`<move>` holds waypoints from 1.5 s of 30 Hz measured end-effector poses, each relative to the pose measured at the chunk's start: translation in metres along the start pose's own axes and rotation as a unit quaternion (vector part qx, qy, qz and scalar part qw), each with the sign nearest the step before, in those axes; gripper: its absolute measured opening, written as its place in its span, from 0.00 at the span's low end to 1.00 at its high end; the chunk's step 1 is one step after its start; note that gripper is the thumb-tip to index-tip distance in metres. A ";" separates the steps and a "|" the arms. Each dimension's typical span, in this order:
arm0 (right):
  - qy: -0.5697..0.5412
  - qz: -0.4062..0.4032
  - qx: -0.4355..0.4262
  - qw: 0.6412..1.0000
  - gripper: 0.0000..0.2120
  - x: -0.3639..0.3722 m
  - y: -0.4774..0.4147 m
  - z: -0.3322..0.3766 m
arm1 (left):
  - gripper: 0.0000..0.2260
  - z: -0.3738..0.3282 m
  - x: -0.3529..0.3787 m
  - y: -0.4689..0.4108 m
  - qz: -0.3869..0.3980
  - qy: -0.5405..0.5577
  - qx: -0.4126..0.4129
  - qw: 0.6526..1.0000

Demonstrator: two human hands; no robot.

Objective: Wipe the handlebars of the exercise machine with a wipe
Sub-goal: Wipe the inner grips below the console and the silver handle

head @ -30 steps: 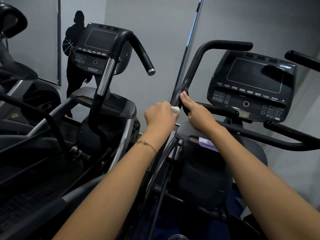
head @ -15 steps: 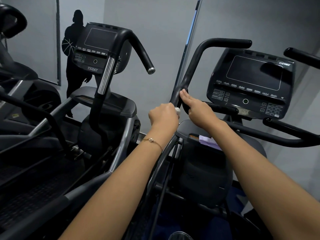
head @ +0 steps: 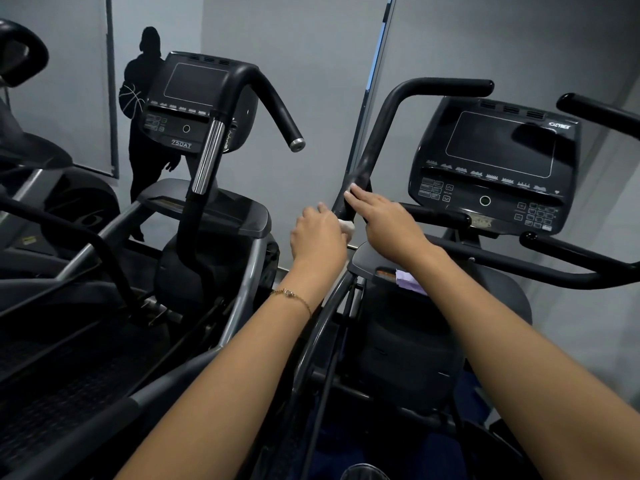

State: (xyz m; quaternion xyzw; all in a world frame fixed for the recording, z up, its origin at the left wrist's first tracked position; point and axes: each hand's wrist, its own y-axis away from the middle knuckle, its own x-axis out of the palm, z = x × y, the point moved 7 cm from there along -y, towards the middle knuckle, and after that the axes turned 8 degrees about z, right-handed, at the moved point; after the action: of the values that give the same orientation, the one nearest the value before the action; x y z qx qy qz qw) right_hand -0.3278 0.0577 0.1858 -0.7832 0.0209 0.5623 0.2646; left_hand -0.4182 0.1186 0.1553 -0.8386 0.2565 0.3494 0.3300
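The black left handlebar [head: 380, 133] of the exercise machine rises in a curve in front of me and bends right at the top. My left hand [head: 318, 233] holds a small white wipe [head: 347, 226] against the bar's lower part from the left. From the right, my right hand [head: 384, 220] grips the same stretch of bar, its fingers laid across it just above the wipe. The right handlebar [head: 595, 110] sticks out at the upper right, beside the console [head: 498, 150].
A second machine with a console [head: 194, 95] and a black handle [head: 277, 109] stands close on the left. Black side rails [head: 571, 265] run below the right console. A purple cloth [head: 408, 282] lies in the tray under my right wrist. Grey walls are close behind.
My left hand with the wipe has slid slightly down the bar. My right hand stays on the bar, almost in the same place.
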 end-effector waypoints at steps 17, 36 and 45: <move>-0.054 0.010 0.017 0.998 0.33 0.007 0.003 0.001 | 0.13 0.029 -0.003 -0.010 0.087 0.132 -0.002 0.987; -0.134 -0.003 0.033 0.990 0.38 0.018 0.002 -0.003 | 0.13 0.087 0.040 -0.001 0.318 0.382 0.019 0.867; -0.127 0.014 0.048 0.991 0.38 0.017 0.004 0.001 | 0.17 0.076 0.020 0.004 0.260 0.230 -0.006 0.938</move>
State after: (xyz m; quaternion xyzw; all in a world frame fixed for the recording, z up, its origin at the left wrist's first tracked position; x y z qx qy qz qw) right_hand -0.3234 0.0594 0.1687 -0.6917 0.0248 0.6590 0.2945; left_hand -0.4400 0.1676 0.0985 -0.8023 0.5319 0.2225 0.1545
